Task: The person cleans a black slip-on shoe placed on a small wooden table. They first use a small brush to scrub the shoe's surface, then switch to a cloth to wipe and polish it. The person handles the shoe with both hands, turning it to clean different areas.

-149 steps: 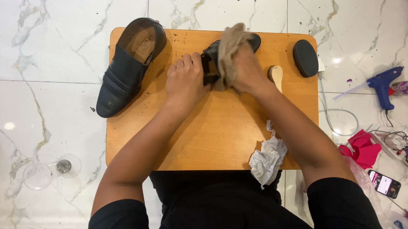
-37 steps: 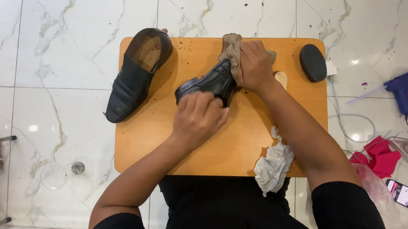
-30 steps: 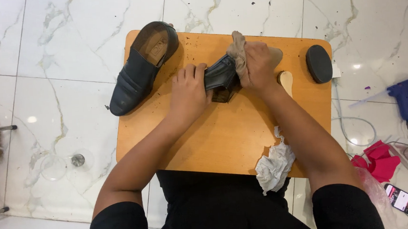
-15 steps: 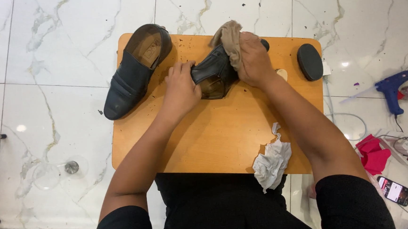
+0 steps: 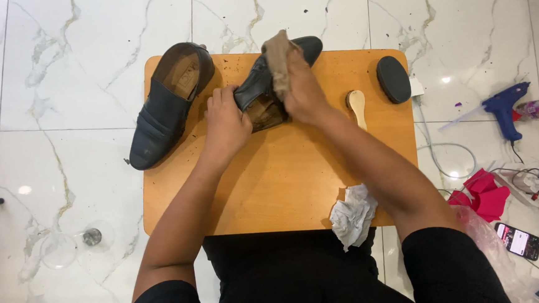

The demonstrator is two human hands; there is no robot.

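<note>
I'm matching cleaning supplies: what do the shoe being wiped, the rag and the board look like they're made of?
Shoe: likely dark leather, smooth, with a dull sheen. Rag: soft tan cloth, limp and folded under the right hand. Board: probably wood or laminate, flat orange-brown with a satin surface.

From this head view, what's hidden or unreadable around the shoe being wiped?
- Head view: the middle of the held shoe is covered by the brown cloth and right hand.
- Its heel is hidden under the left hand.
- The brush is partly covered by the right forearm; its bristles don't show.
- The phone screen is too small to read.
- Items at the right edge are cut off.
</note>
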